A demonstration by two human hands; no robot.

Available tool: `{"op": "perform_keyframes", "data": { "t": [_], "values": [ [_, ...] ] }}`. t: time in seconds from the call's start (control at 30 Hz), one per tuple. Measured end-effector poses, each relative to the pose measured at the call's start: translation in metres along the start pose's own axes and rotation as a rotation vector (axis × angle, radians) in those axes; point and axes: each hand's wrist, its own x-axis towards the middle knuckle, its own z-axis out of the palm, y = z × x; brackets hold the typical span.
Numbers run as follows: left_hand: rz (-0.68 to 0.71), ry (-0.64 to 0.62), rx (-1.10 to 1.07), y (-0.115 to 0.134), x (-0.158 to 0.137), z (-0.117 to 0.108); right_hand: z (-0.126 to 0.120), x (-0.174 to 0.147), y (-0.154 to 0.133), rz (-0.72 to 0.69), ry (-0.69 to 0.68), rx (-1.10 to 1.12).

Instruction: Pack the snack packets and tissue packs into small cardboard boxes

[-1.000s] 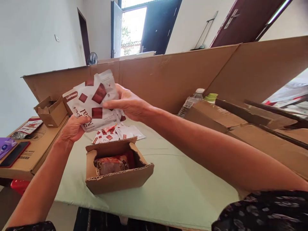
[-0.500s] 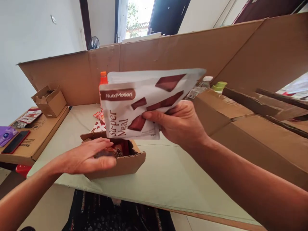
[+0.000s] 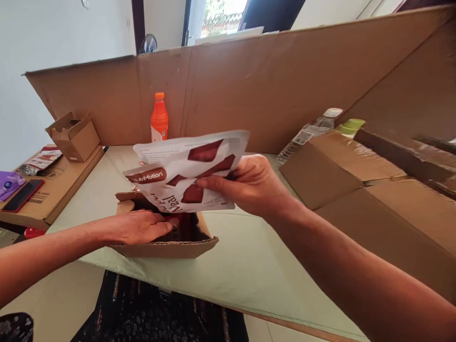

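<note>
My right hand (image 3: 251, 187) grips a white pouch (image 3: 213, 204) with dark red shapes and the label "NutriMotion", thumb on its front. Two layered edges show at its upper left; whether these are two pouches or one, I cannot tell. The pouch is tilted above a small open cardboard box (image 3: 171, 250) on the table. My left hand (image 3: 140, 227) reaches into that box, fingers stretched out and low among dark red packets (image 3: 185, 225); its fingertips are partly hidden. Behind the box, the pouch covers most of another printed packet.
An orange drink bottle (image 3: 159, 118) stands at the back by a cardboard screen (image 3: 228, 90). Large cartons (image 3: 342, 175) and a clear bottle (image 3: 302, 135) are on the right. On the left, a flat carton (image 3: 60, 185) bears a phone (image 3: 23, 195), packets and a small open box (image 3: 76, 142).
The pouch has moved down and left, closer to the box. My left hand has gone from hovering over the box to reaching inside it. The view has tilted downward.
</note>
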Motion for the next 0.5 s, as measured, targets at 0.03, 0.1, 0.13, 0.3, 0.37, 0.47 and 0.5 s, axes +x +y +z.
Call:
{"op": "perform_keyframes", "data": {
  "t": [0.03, 0.1, 0.13, 0.3, 0.37, 0.47, 0.5],
  "values": [
    [-0.004, -0.077, 0.010, 0.005, -0.006, -0.005, 0.000, -0.003, -0.003, -0.023, -0.022, -0.063],
    [0.018, -0.228, 0.062, 0.015, -0.018, -0.013, 0.003, -0.008, -0.011, -0.062, -0.092, -0.178],
    [0.043, -0.275, 0.096, 0.018, -0.023, -0.015, 0.004, -0.010, -0.016, -0.087, -0.135, -0.234],
    [0.117, -0.297, 0.381, 0.013, -0.044, 0.006, 0.012, -0.007, -0.036, -0.295, -0.417, -0.549],
    [0.113, -0.270, 0.478, 0.006, -0.050, 0.020, 0.016, -0.004, -0.038, -0.295, -0.513, -0.702],
    [0.173, -0.255, 0.539, -0.001, -0.055, 0.032, 0.029, 0.001, -0.031, -0.223, -0.621, -0.919],
    [0.207, -0.237, 0.541, -0.002, -0.057, 0.033, 0.035, 0.002, -0.026, -0.201, -0.670, -0.978]
  ]
}}
